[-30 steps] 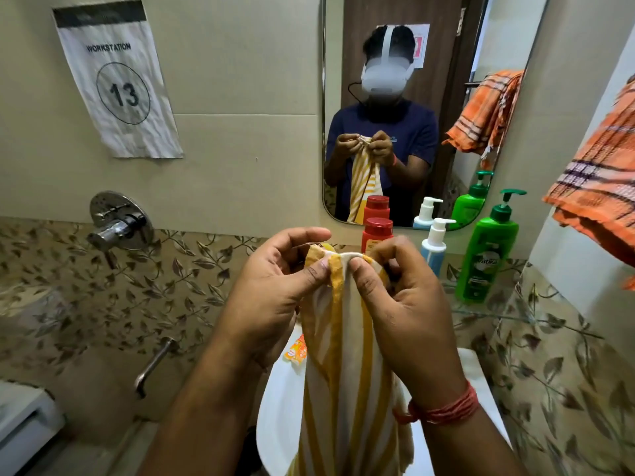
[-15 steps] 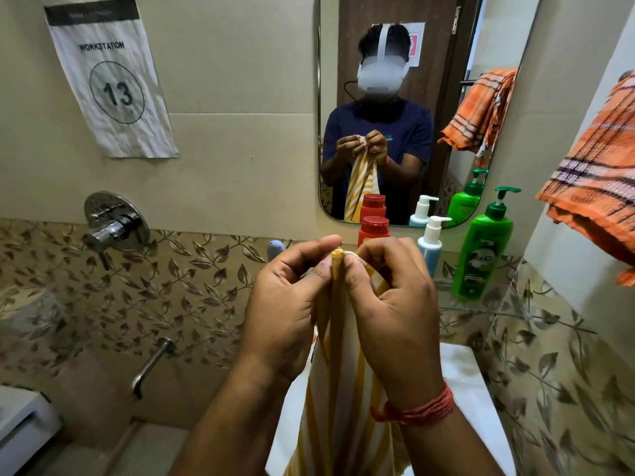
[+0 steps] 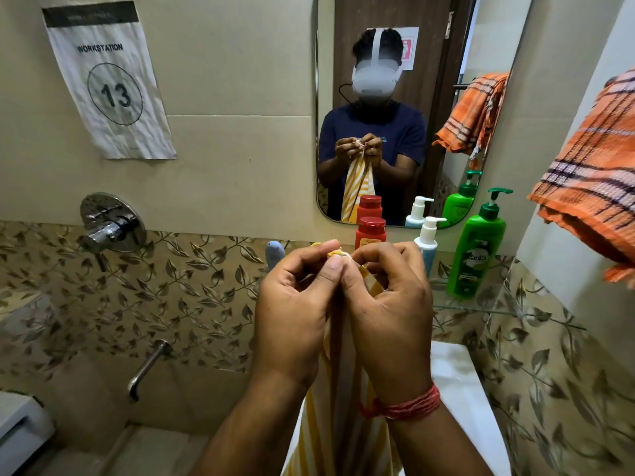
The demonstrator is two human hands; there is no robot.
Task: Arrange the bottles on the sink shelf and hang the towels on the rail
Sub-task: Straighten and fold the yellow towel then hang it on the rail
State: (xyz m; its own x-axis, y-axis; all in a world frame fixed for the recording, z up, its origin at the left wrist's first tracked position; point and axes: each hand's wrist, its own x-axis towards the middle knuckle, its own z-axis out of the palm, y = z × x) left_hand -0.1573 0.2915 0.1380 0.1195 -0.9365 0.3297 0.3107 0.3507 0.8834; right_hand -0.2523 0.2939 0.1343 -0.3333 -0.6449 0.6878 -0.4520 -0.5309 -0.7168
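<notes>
A yellow-and-white striped towel (image 3: pixel 343 417) hangs down in front of me over the sink. My left hand (image 3: pixel 295 310) and my right hand (image 3: pixel 391 310) are pressed close together and both pinch its top edge between thumb and fingers. Behind them, on the glass shelf (image 3: pixel 481 305), stand a red bottle (image 3: pixel 370 233), a white-and-blue pump bottle (image 3: pixel 427 240) and a green pump bottle (image 3: pixel 477 250). An orange checked towel (image 3: pixel 591 176) hangs at the right edge, its rail hidden.
The white sink (image 3: pixel 464 407) lies below my hands. A mirror (image 3: pixel 395 108) hangs above the shelf. A chrome mixer valve (image 3: pixel 110 223) and spout (image 3: pixel 147 367) sit on the left wall. A small blue object (image 3: pixel 274 252) stands left of the bottles.
My hands have drawn closer together and bunched the towel's top edge, which was spread wider a second ago. The view has shifted slightly, so the bottles sit higher above my hands.
</notes>
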